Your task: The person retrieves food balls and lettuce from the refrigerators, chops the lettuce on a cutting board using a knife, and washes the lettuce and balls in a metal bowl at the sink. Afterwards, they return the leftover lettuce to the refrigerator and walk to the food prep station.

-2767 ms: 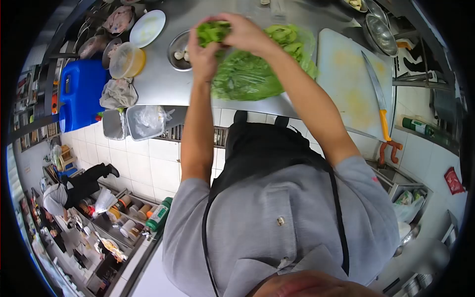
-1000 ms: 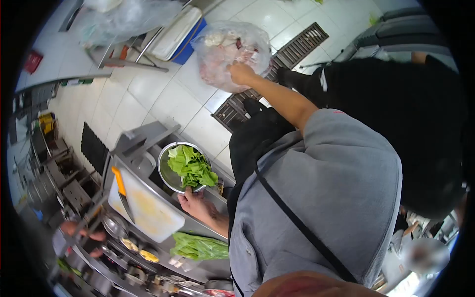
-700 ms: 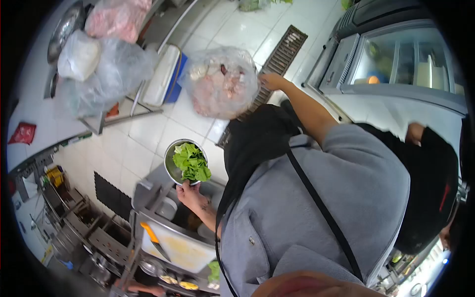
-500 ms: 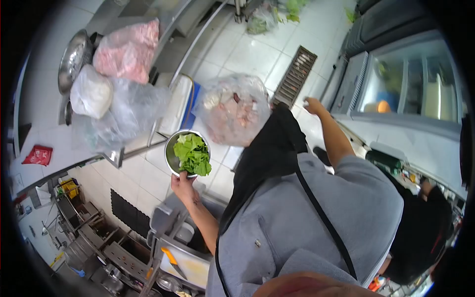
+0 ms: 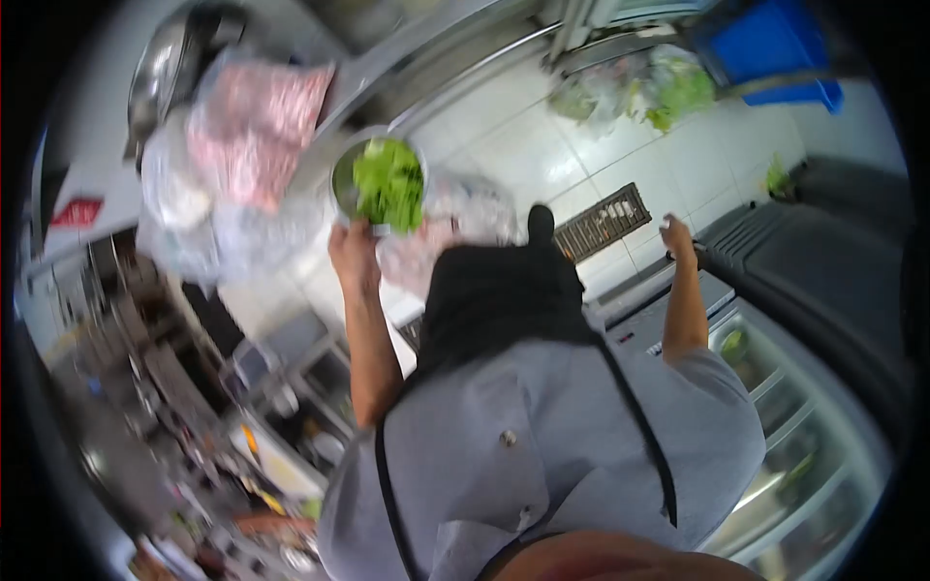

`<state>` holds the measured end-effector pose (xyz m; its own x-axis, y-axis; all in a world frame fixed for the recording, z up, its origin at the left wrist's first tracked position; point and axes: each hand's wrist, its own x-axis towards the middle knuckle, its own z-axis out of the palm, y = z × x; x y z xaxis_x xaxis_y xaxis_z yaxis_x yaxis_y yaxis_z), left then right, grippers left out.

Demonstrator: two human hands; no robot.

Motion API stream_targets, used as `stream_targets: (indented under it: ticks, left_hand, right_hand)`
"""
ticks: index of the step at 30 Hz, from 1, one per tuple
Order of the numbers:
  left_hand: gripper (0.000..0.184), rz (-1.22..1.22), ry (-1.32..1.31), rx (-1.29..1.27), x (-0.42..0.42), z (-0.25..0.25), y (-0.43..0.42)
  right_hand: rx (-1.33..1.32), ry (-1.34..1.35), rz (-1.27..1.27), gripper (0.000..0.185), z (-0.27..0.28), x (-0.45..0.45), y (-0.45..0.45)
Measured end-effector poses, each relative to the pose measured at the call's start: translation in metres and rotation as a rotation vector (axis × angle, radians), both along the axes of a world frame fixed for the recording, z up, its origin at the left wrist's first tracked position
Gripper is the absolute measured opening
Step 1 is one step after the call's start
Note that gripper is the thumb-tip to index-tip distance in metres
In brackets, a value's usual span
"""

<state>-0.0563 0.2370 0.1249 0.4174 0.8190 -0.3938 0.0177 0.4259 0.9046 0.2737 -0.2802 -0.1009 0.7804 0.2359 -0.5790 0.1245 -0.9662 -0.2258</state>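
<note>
My left hand (image 5: 355, 254) grips the near rim of a round metal bowl (image 5: 343, 186), thumb over the edge. Green leafy lettuce (image 5: 389, 182) fills much of the bowl, some leaves reaching past its rim. Behind and below the bowl, a clear plastic bag (image 5: 475, 208) of pale pink pieces sits low, partly hidden by the bowl and my apron. Out to the right, my right hand (image 5: 678, 237) hangs above the floor near a dark cabinet, fingers curled in, with nothing visible in them.
On the counter to the left lie a bag of pink meat (image 5: 262, 126), a white bag (image 5: 174, 184) and a metal basin (image 5: 179, 68). A floor drain (image 5: 605, 223) is ahead. Bagged greens (image 5: 668, 87) and a blue bin (image 5: 770, 48) stand farther off. A glass-topped fridge (image 5: 804, 436) is at right.
My body has turned right and moved forward. The bowl of lettuce, still in my left hand, now shows nearer the counter's meat bag. The blue bin has come into view.
</note>
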Motion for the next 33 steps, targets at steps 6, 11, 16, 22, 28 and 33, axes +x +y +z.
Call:
stream_targets:
  ticks: [6, 11, 16, 22, 28, 33]
  left_hand:
    - [0.018, 0.155, 0.044, 0.044, 0.059, 0.012, 0.005]
    - [0.024, 0.278, -0.011, 0.000, 0.090, 0.008, 0.017]
    - [0.017, 0.330, -0.046, -0.005, 0.144, -0.007, 0.073]
    - [0.014, 0.420, -0.101, 0.025, 0.261, -0.022, 0.188]
    - [0.014, 0.386, -0.035, 0.032, 0.363, -0.047, 0.305]
    - [0.012, 0.381, -0.079, 0.083, 0.412, -0.064, 0.378]
  right_hand:
    - [0.508, -0.156, 0.386, 0.033, 0.025, 0.093, 0.214]
    - [1.052, -0.324, 0.552, 0.031, 0.154, 0.103, 0.433]
    - [0.916, -0.455, 0.696, 0.041, 0.194, 0.191, 0.604]
    - [0.712, -0.426, 0.758, 0.061, 0.199, 0.308, 0.828]
    - [0.856, -0.577, 0.864, 0.065, 0.162, 0.391, 0.967]
    - [0.085, -0.237, 1.065, 0.054, 0.149, 0.395, 0.962]
